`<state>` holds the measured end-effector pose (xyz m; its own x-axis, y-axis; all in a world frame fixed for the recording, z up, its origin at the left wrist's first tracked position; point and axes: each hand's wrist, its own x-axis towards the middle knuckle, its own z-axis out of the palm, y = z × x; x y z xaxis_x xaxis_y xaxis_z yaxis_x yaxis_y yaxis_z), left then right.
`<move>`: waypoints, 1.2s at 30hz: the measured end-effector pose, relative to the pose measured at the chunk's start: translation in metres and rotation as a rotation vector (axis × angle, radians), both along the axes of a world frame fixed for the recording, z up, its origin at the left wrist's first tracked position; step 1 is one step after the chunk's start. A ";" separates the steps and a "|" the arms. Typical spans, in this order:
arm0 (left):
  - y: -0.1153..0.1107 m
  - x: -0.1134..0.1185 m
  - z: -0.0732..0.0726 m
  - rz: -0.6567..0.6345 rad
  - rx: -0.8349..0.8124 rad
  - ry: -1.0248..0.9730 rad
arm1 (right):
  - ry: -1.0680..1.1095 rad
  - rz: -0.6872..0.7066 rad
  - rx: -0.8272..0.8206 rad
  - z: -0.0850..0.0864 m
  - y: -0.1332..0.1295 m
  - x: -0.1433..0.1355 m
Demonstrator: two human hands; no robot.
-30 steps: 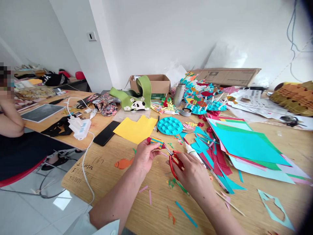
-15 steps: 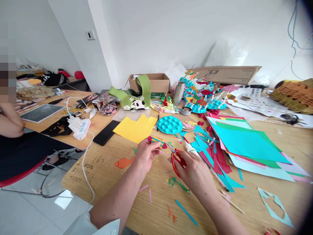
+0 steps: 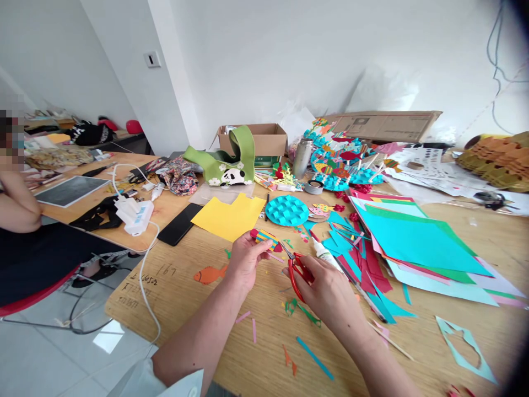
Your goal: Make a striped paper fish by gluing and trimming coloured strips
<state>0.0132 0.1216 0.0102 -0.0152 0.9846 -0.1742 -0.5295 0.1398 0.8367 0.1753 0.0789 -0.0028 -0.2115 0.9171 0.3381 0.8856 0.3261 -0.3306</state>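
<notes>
Pinched between thumb and fingers of my left hand (image 3: 244, 259) is a small striped paper fish (image 3: 266, 240), yellow and blue with red ends. My right hand (image 3: 324, 284) grips red-handled scissors (image 3: 298, 273), whose blades point up and left at the fish's right end. Whether the blades touch the paper I cannot tell. A white glue bottle (image 3: 324, 252) lies just beyond my right hand. On the table left of my left hand is an orange paper fish (image 3: 209, 274). Green paper scraps (image 3: 301, 311) lie below the scissors.
A turquoise woven paper disc (image 3: 286, 210) and a yellow sheet (image 3: 229, 216) lie beyond my hands. Coloured paper sheets (image 3: 425, 242) are stacked at right. A black phone (image 3: 180, 224) and a white power strip (image 3: 134, 215) are at left. A person's arm (image 3: 19, 201) shows far left.
The striped fish has tilted slightly in my left hand, and the scissors have shifted a little. Both hands keep their holds.
</notes>
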 end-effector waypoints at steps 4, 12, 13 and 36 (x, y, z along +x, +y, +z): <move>0.000 0.000 -0.003 0.002 0.020 0.002 | -0.004 0.003 -0.002 -0.001 0.000 0.000; -0.001 0.001 -0.003 -0.007 0.037 0.038 | -0.016 0.007 0.027 0.001 0.001 0.000; -0.001 0.001 -0.003 -0.008 0.038 0.041 | -0.019 0.010 0.031 0.001 0.001 0.000; -0.001 0.001 -0.004 -0.011 0.029 0.061 | -0.024 0.014 0.042 0.002 0.000 0.001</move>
<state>0.0140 0.1208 0.0063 -0.0145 0.9894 -0.1443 -0.4758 0.1201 0.8713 0.1764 0.0786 -0.0011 -0.2326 0.8992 0.3706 0.8884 0.3515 -0.2952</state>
